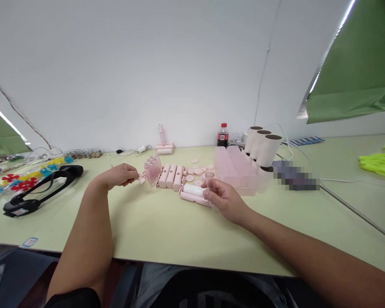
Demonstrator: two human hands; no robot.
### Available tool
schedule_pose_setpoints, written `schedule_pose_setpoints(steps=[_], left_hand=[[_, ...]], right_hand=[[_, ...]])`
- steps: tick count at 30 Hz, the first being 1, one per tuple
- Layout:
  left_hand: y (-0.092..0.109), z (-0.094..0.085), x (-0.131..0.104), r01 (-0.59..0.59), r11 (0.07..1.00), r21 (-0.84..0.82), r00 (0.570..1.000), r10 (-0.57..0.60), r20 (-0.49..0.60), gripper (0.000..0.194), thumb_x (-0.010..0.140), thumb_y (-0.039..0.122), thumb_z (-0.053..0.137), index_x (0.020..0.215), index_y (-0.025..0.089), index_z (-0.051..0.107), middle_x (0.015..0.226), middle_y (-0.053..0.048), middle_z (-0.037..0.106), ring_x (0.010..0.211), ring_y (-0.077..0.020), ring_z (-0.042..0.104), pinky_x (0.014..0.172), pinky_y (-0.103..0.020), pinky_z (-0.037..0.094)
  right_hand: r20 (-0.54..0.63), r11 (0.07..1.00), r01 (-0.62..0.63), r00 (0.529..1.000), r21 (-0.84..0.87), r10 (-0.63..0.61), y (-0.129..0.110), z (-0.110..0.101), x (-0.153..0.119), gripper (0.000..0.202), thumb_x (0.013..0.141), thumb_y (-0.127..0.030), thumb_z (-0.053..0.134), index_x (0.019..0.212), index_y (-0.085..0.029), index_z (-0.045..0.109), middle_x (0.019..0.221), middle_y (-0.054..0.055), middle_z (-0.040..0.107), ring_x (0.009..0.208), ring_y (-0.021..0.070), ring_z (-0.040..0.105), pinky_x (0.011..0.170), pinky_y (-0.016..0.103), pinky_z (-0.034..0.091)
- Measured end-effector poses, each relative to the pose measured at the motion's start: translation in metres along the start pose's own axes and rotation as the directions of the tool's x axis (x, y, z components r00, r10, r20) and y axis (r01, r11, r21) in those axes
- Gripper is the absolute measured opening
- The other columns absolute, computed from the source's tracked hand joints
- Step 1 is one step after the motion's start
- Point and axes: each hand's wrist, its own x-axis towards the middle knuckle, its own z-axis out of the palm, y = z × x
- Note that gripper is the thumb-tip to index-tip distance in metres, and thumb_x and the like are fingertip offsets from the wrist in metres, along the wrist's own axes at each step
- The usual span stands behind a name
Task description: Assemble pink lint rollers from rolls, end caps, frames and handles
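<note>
While right hand (226,199) grips part-hidden tube (209,175), left hand (122,174) pinches small piece (142,180); shape indistinct

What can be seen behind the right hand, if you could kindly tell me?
Behind the right hand are long translucent pink pieces, with pale pink discs further left. Whatever the hand covers on the table cannot be seen.

Right hand (226,199) holds a clear tube (209,176); left hand (120,176) pinches what looks like a pink tab (142,179).
</note>
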Motion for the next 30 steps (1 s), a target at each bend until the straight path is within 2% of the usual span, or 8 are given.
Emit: schedule_pose_setpoints(steps=[2,5,9,12,17,23,25,30], left_hand=[[0.023,0.011,-0.014,-0.190,0.975,-0.112,0.978,0.198,0.065,0.031,0.076,0.042,0.061,0.059,0.019,0.049,0.056,0.001,0.048,0.052,-0.0099,0.042,0.052,-0.023,0.037],[0.067,0.045,-0.025,-0.413,0.888,-0.202,0.900,0.432,0.063,0.032,0.081,0.047,0.059,0.068,0.019,0.052,0.060,0.001,0.053,0.056,-0.0106,0.046,0.053,-0.022,0.038],[0.103,0.091,-0.022,-0.535,0.792,-0.295,0.819,0.572,0.050,0.029,0.087,0.042,0.053,0.070,0.019,0.049,0.063,0.002,0.054,0.058,-0.0106,0.049,0.055,-0.022,0.039],[0.105,0.111,-0.018,-0.544,0.751,-0.375,0.801,0.597,0.033,0.032,0.091,0.043,0.049,0.070,0.019,0.046,0.061,0.003,0.053,0.057,-0.0097,0.049,0.056,-0.022,0.039],[0.088,0.127,-0.012,-0.576,0.711,-0.403,0.769,0.638,0.026,0.045,0.094,0.055,0.043,0.067,0.018,0.043,0.060,0.004,0.049,0.056,-0.0094,0.048,0.055,-0.023,0.038],[0.083,0.141,-0.004,-0.719,0.641,-0.269,0.694,0.637,-0.336,0.053,0.096,0.058,0.039,0.060,0.018,0.042,0.056,0.003,0.044,0.054,-0.0090,0.040,0.053,-0.023,0.033],[0.084,0.144,-0.002,-0.730,0.634,-0.257,0.678,0.623,-0.390,0.053,0.096,0.057,0.039,0.061,0.018,0.042,0.055,0.003,0.044,0.054,-0.0091,0.039,0.053,-0.023,0.032],[0.083,0.147,-0.001,-0.733,0.602,-0.317,0.677,0.688,-0.261,0.052,0.093,0.056,0.046,0.059,0.017,0.042,0.054,0.003,0.042,0.052,-0.0082,0.038,0.052,-0.023,0.030]], right_hand=[[0.090,0.999,-0.007,0.996,-0.036,0.011,0.001,0.002,-0.001,0.014,0.082,-0.033,0.062,0.085,-0.021,0.056,0.067,-0.005,0.044,0.062,0.0137,0.042,0.059,0.027,0.034],[0.191,0.996,0.042,0.981,-0.075,-0.027,0.002,0.004,-0.003,0.013,0.083,-0.029,0.060,0.080,-0.020,0.050,0.067,-0.005,0.040,0.061,0.0118,0.038,0.057,0.026,0.031],[0.233,0.983,0.125,0.968,-0.135,-0.091,0.002,0.000,-0.003,0.018,0.088,-0.033,0.057,0.080,-0.020,0.048,0.066,-0.005,0.038,0.060,0.0109,0.035,0.056,0.025,0.028],[0.251,0.975,0.161,0.961,-0.154,-0.119,0.001,-0.002,-0.004,0.024,0.092,-0.040,0.056,0.082,-0.020,0.049,0.065,-0.006,0.037,0.059,0.0107,0.034,0.055,0.025,0.027],[0.295,0.954,0.201,0.947,-0.223,-0.131,0.001,0.001,-0.007,0.022,0.093,-0.040,0.055,0.089,-0.019,0.056,0.065,-0.006,0.039,0.060,0.0109,0.036,0.057,0.026,0.027],[0.204,0.960,0.140,0.975,-0.241,-0.091,0.003,0.000,-0.004,0.027,0.093,-0.044,0.055,0.082,-0.019,0.052,0.065,-0.006,0.038,0.060,0.0110,0.036,0.057,0.025,0.028],[0.192,0.961,0.135,0.977,-0.241,-0.089,0.003,-0.002,-0.002,0.027,0.092,-0.043,0.055,0.082,-0.019,0.053,0.065,-0.006,0.037,0.060,0.0110,0.035,0.056,0.025,0.028],[0.204,0.950,0.144,0.975,-0.278,-0.089,0.002,-0.002,-0.003,0.025,0.091,-0.041,0.056,0.079,-0.019,0.053,0.064,-0.006,0.040,0.059,0.0109,0.037,0.056,0.025,0.028]])
